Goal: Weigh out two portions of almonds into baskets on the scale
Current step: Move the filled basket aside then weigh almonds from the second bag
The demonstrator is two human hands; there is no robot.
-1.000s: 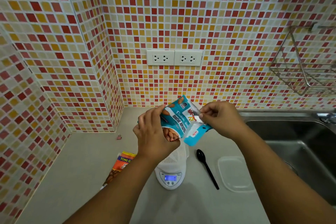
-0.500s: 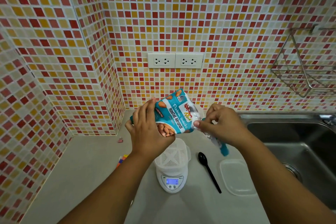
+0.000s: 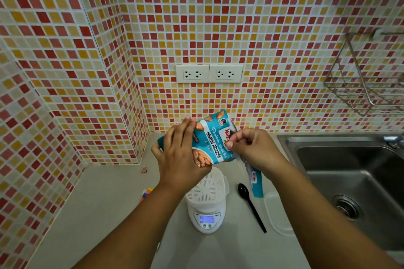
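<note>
Above the white basket (image 3: 207, 188) on the scale (image 3: 207, 217): left hand (image 3: 181, 155) gripping the teal almond packet (image 3: 213, 137), right hand (image 3: 251, 148) pinching its torn-off strip (image 3: 254, 179), black spoon (image 3: 251, 205) on the worktop (image 3: 105, 199) just right.

Countertop (image 3: 113, 203): scale (image 3: 207, 217), spoon (image 3: 251, 205), lid (image 3: 276, 216).

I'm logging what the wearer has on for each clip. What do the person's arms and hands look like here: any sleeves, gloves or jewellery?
Both forearms are bare as far as the frame shows, with no sleeve in view. The left hand and right hand wear no gloves, and no watch, bracelet or ring is visible. Fingernails look short and unpainted.
</note>
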